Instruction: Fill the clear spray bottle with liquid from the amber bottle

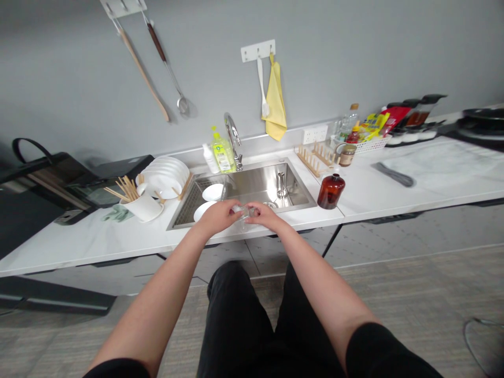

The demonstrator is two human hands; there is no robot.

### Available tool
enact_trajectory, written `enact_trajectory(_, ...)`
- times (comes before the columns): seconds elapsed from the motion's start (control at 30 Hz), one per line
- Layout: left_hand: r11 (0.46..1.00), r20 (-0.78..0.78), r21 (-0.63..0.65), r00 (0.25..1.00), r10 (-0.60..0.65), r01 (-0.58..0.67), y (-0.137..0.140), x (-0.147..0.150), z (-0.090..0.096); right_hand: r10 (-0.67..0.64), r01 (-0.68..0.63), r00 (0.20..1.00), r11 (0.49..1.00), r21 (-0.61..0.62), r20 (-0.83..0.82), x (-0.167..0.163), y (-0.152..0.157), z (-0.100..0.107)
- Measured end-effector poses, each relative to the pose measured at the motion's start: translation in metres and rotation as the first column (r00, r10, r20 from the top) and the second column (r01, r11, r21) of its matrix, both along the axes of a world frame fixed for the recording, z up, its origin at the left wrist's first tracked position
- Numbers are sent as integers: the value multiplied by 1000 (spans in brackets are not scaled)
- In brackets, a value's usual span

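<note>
Both hands meet over the front edge of the steel sink (299,178). Between them is a small clear see-through piece (244,212), of glass or plastic; its exact kind is hard to make out. My left hand (221,215) closes on its left side with bent fingers. On the right side, my right hand (264,215) grips it between thumb and fingers. Two white bowls (212,192) sit in the sink's left part, just beyond my left hand. To the right of the sink stands a brown bottle (331,191) with no cap on its neck.
A tap (232,136) rises behind the sink beside a yellow-green soap bottle (223,155). At left are stacked white plates (167,170) and a white holder (144,207) with chopsticks. Wooden racks (311,160), a jar (347,156) and a filled basket (366,146) stand at right.
</note>
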State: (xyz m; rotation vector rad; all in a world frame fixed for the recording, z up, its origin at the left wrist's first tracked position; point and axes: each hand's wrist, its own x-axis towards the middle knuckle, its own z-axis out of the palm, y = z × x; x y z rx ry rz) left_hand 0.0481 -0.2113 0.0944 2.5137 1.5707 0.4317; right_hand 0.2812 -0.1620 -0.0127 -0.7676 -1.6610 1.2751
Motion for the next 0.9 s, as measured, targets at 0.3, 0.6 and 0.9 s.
enact_trajectory(0.3,998,23,61,1000,6,-7,-2,1,-3,-12,12,1000,1000,0,5,-1,1,-2)
enact_trajectory(0.6,999,148,23,988,37,-41,-4,8,-8,-16,16,1000,1000,-2,9,0,0,-1)
enact_trajectory(0.9,1000,256,13,967,-6,3,2,5,-25,-4,4,1000,1000,6,-12,-1,0,-2)
